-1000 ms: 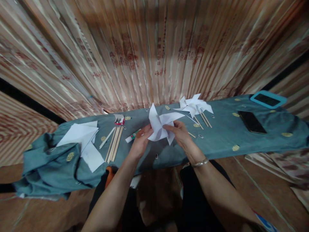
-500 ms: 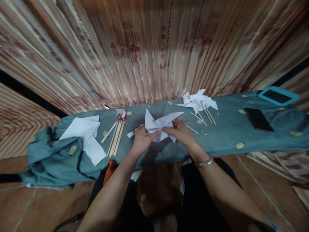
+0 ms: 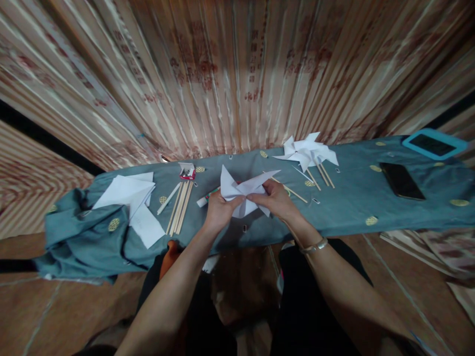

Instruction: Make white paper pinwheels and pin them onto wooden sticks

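A white paper pinwheel (image 3: 252,187) is held above the cloth-covered table, its blades folded toward the middle. My left hand (image 3: 221,206) is closed on its left side, thumb pressed near the centre. On the other side my right hand (image 3: 276,199) grips it too, with the thumb meeting the centre folds. Partly behind my left hand lies a glue tube (image 3: 205,199). A thin wooden stick (image 3: 297,194) sticks out beyond my right hand on the cloth.
Left on the teal cloth (image 3: 345,207) are white paper sheets (image 3: 146,227), several wooden sticks (image 3: 181,207) and a small red box (image 3: 187,172) of metal pins. Finished pinwheels (image 3: 309,151) lie at the back right, near a dark phone (image 3: 402,182) and a blue-framed device (image 3: 434,144).
Both thumbs have come closer together at the pinwheel's centre. The view has shifted slightly; more of the stick behind my right hand shows.
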### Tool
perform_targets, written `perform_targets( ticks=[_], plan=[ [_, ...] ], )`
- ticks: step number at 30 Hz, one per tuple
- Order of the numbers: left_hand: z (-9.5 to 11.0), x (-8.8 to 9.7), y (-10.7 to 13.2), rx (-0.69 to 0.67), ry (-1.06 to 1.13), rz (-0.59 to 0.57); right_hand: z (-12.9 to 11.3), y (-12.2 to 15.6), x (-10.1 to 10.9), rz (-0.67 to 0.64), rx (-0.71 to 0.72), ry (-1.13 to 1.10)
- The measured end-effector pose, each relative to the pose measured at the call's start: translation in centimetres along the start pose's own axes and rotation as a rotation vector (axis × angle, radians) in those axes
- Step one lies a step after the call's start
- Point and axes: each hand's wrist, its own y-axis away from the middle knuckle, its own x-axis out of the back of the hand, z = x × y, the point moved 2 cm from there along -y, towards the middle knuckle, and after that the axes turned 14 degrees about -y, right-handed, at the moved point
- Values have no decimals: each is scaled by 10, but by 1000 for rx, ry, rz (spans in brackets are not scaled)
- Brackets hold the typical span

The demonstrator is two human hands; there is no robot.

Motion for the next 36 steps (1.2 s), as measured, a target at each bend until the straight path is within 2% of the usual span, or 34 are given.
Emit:
perform_targets(
  ticks=[16, 24, 31, 36],
  plan=[
    [-5, -1, -2, 23, -36, 50, 1, 0, -1, 1, -5, -23],
    [-6, 2, -3, 69, 15, 64, 1, 1, 3, 44, -80, -87],
    [-7, 2, -1, 42, -45, 52, 3, -1, -1, -7, -90, -58],
    [-5, 2, 0, 45, -23, 53, 6, -2, -2, 9, -99, -28]
  ],
)
